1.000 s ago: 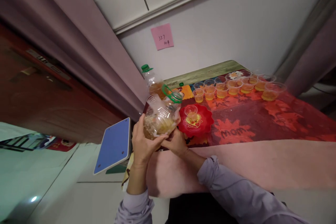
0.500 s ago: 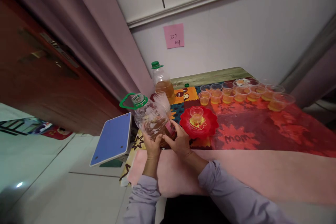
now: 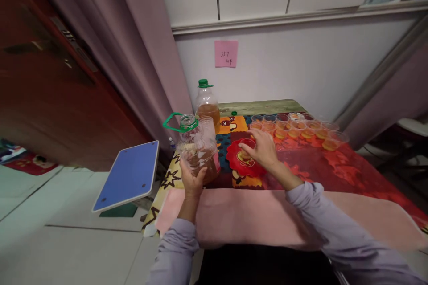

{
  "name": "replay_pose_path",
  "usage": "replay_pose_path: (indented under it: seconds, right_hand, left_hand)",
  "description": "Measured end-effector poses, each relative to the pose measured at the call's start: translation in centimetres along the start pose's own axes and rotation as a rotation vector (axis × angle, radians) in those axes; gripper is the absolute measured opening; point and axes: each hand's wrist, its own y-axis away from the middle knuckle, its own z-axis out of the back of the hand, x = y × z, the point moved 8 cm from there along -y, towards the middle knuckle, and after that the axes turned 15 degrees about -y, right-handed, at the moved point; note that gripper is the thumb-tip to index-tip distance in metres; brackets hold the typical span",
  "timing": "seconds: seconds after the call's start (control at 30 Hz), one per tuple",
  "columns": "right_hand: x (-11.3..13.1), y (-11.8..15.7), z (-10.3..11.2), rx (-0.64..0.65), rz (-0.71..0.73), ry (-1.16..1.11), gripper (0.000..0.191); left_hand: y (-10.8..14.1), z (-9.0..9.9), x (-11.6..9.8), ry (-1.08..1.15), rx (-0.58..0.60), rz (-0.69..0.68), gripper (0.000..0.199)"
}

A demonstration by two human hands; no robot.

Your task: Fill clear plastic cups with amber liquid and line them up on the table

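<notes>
Firmly enough, the left hand [image 3: 193, 179] is wrapped against the near left side of the open jug [image 3: 200, 153], fingers on its flank and thumb across its near face. Brownish liquid lies in its lower part; a green handle ring circles its neck and sticks out leftward. The right hand [image 3: 266, 150] is curled with thumb and fingers parted about the rim of a small clear cup [image 3: 246, 155]; I cannot tell whether they have closed on it. That cup stands in a scalloped red dish [image 3: 234, 165], right of the jug.

Just behind the jug is a stack of clear cups [image 3: 208, 130], and farther back a green-capped jug [image 3: 208, 113] part full of amber liquid. Rows of cups [image 3: 294, 131] stand at the far right, the nearer ones holding some yellow liquid. Open tablecloth [image 3: 321, 171] stretches right of the dish. Pink cloth [image 3: 254, 218] covers the near edge; a blue board [image 3: 129, 173] sits beyond the left edge.
</notes>
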Motion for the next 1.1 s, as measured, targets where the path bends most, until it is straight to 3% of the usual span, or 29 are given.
replay_pose_path:
  seconds: [0.1,0.2,0.3,0.47,0.63,0.8,0.93,1.1]
  right_hand:
    - [-3.1,-0.6,-0.9,0.201,-0.168,0.216,0.074]
    - [-4.1,-0.2,-2.1,0.303,-0.262,0.320,0.074]
    - [-3.7,-0.3,-2.7,0.303,-0.263,0.340,0.060]
    - [-3.7,-1.6,-1.6,0.196,-0.220,0.215,0.060]
    - [-6.4,-2.4,4.3,-0.020,-0.147,0.060,0.055]
    - [-12.9,-1.0,12.9,-0.185,-0.171,0.214,0.054]
    - [-18.2,0.9,17.7,-0.154,-0.327,0.454,0.060]
    - [-22.1,1.9,20.3,-0.074,-0.506,0.612,0.066]
  left_hand:
    - [0.0,-0.1,0.4,-0.014,0.002,0.015,0.113]
    - [-0.2,-0.2,0.5,-0.014,0.005,0.027,0.113]
    - [-0.4,-0.2,0.3,-0.006,0.008,0.034,0.110]
    - [-1.1,-0.2,0.0,-0.042,0.014,0.026,0.099]
    - [-1.3,0.1,-0.3,-0.090,-0.013,0.010,0.104]
    - [-1.2,0.1,-0.4,-0.088,-0.004,0.038,0.108]
    - [-1.3,0.2,-0.1,-0.092,-0.017,0.047,0.110]
    - [-1.4,0.1,0.5,-0.129,-0.002,0.044,0.114]
